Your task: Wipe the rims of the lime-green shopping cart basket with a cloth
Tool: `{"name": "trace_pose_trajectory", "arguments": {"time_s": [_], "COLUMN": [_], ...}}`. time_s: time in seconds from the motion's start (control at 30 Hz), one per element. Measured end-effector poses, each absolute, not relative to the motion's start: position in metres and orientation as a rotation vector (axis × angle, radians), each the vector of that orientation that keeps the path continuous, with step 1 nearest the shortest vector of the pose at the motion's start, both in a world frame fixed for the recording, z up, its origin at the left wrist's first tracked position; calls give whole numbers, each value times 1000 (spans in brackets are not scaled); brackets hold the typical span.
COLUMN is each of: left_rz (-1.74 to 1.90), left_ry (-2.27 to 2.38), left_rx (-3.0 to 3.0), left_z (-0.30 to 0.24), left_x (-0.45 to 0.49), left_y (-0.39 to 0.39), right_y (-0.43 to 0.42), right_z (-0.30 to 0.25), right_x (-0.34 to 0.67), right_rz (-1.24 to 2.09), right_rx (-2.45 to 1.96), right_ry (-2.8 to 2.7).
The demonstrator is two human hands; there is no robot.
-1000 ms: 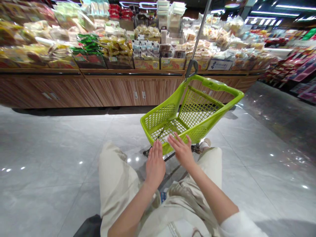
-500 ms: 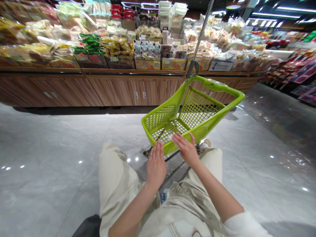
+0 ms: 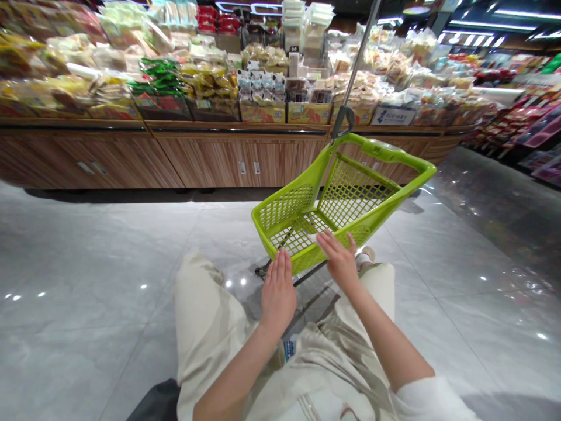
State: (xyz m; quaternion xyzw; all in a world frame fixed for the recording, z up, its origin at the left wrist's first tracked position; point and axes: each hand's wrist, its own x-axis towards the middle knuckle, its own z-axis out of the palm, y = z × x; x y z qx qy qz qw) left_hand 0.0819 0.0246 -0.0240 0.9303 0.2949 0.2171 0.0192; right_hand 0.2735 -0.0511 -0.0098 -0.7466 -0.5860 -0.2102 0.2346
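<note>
Both flat, open by basket: L hand, R hand.

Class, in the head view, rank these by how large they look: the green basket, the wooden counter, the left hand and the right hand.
1. wooden counter
2. green basket
3. left hand and right hand: they look about alike, so unranked.

A glossy grey tiled floor mirrors small ceiling lights. Behind it runs a long wood-grain display counter piled with packaged foods. Right of the counter, bright red-shelved aisles recede under strip lights.
</note>
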Motion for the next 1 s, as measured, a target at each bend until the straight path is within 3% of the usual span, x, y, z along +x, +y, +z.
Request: {"name": "trace_pose_trajectory", "arguments": {"time_s": [0.13,0.33,0.57,1.0], "left_rz": [696,683,692,697], "left_ry": [944,953,932,943], "left_rx": [2861,2877,2864,2882], "left_z": [-24,-26,-24,-25], "left_x": [85,84,83,83], "left_y": [21,23,23,23], "right_y": [-52,-39,-62,-60], "right_z": [-7,-16,-2,23], "right_x": [295,218,313,331], "right_rz": [-644,-490,-652,-345], "right_rx": [-2202,-1935,-2165,-2162], "right_ry": [-1258,-1811,-1461,-1668]}}
